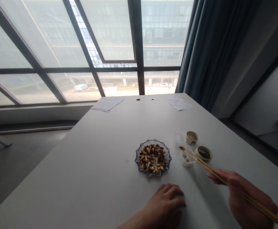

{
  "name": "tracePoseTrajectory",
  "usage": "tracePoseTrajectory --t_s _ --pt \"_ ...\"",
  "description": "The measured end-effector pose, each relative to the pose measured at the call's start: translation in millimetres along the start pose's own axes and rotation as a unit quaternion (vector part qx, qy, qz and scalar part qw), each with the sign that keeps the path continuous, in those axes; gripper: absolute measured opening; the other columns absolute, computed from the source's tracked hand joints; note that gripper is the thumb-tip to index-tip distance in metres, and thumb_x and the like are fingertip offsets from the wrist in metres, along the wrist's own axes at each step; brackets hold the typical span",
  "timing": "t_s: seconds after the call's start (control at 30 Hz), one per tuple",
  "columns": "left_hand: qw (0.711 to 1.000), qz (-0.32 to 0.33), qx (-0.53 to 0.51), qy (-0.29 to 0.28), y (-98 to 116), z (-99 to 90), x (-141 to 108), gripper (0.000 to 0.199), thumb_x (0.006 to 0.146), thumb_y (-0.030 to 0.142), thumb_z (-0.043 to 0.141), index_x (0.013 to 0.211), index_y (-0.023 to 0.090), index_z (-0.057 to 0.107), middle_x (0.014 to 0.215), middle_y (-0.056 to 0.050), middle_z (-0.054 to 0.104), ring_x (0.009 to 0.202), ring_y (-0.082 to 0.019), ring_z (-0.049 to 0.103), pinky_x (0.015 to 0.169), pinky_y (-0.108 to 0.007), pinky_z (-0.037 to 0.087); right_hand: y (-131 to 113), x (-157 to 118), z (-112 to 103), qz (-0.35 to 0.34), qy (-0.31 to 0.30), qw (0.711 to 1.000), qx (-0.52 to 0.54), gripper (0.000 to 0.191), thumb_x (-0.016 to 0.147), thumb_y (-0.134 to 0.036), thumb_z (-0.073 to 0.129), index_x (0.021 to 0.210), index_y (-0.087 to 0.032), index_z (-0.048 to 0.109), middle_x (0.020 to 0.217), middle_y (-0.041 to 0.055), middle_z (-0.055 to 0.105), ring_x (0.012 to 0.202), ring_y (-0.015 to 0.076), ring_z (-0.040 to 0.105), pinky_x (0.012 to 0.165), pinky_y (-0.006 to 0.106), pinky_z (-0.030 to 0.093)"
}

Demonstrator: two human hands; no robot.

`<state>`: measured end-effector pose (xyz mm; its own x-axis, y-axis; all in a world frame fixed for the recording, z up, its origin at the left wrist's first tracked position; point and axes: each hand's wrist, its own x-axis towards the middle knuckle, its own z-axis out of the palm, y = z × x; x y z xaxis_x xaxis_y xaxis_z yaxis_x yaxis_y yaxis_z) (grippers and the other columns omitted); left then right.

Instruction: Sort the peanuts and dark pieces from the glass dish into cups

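My right hand (251,197) is closed around a pair of wooden chopsticks (209,168). Between their tips sits a small brown piece, probably a nut (181,148), at the rim of a small clear plastic cup (188,163). A few light nuts lie in that cup. My left hand (166,203) rests on the table with loosely bent fingers, partly hidden from above, and nothing shows in it. Just beyond it stands a scalloped glass dish (137,162) with peanuts in shells (150,166) and darker brown pieces.
A second clear cup (179,139) stands behind the first. Beside them are two small ceramic cups, one pale inside (191,138) and one with dark contents (207,159). Paper sheets lie at the far left (107,104) and far right (180,103) of the white table (100,165).
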<state>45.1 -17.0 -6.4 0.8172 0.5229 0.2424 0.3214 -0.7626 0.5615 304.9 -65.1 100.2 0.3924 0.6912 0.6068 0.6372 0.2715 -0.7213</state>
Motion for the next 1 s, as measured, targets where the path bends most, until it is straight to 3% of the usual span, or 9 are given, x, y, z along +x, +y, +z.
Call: tracePoseTrajectory --t_s 0.13,0.3,0.43,0.6,0.77,1.0 --pt "1.000 0.001 -0.013 0.012 2.5 -2.7 0.6 0.033 0.094 0.020 0.082 0.124 0.029 0.069 0.146 -0.004 0.072 0.139 -0.029 0.066 0.122 -0.042 0.051 2.4 -4.7 -19.3 0.063 0.008 0.997 -0.050 0.047 0.114 -0.059 0.058 0.102 -0.022 0.086 0.088 0.0061 0.088 0.080 0.0262 0.086 0.080 0.034 0.067" --pt "1.000 -0.003 -0.010 0.004 6.0 -6.9 2.6 0.034 0.093 0.018 0.080 0.123 0.029 0.068 0.145 -0.004 0.072 0.140 -0.028 0.064 0.124 -0.041 0.049 0.3 -2.2 -13.7 0.064 0.018 0.998 -0.010 0.041 0.112 -0.057 0.064 0.102 -0.023 0.085 0.084 0.0047 0.087 0.074 0.0243 0.085 0.075 0.032 0.067" --pt "1.000 -0.003 -0.002 0.001 6.6 -7.3 2.6 0.034 0.094 0.018 0.080 0.124 0.029 0.068 0.146 -0.004 0.072 0.140 -0.028 0.064 0.124 -0.041 0.049 -7.2 4.2 11.4 0.009 0.003 0.999 0.054 0.029 0.113 -0.044 0.068 0.101 -0.024 0.086 0.085 0.0035 0.087 0.070 0.0213 0.084 0.072 0.029 0.067" --pt "1.000 0.009 0.008 0.008 3.9 -4.1 2.6 0.035 0.094 0.020 0.084 0.124 0.028 0.068 0.145 -0.004 0.072 0.137 -0.028 0.065 0.121 -0.040 0.050 -14.5 13.9 60.3 -0.091 -0.117 0.978 0.150 0.024 0.113 -0.033 0.069 0.098 -0.024 0.085 0.087 0.0040 0.086 0.067 0.0178 0.082 0.064 0.024 0.068" --pt "0.999 0.027 0.018 0.020 -1.1 1.2 1.7 0.031 0.096 0.024 0.085 0.123 0.027 0.069 0.142 -0.003 0.074 0.137 -0.027 0.066 0.121 -0.039 0.050 -12.3 14.1 92.6 -0.088 -0.161 0.965 0.186 0.025 0.112 -0.033 0.069 0.095 -0.024 0.085 0.086 0.0053 0.084 0.071 0.0192 0.083 0.062 0.024 0.070" --pt "0.999 0.031 0.024 0.023 -4.6 4.0 1.2 0.032 0.097 0.027 0.086 0.123 0.027 0.069 0.144 -0.003 0.073 0.136 -0.027 0.066 0.122 -0.039 0.050 -2.4 4.6 101.5 -0.054 -0.170 0.963 0.204 0.024 0.114 -0.029 0.065 0.107 -0.024 0.088 0.093 0.0070 0.087 0.074 0.0212 0.086 0.063 0.026 0.073"
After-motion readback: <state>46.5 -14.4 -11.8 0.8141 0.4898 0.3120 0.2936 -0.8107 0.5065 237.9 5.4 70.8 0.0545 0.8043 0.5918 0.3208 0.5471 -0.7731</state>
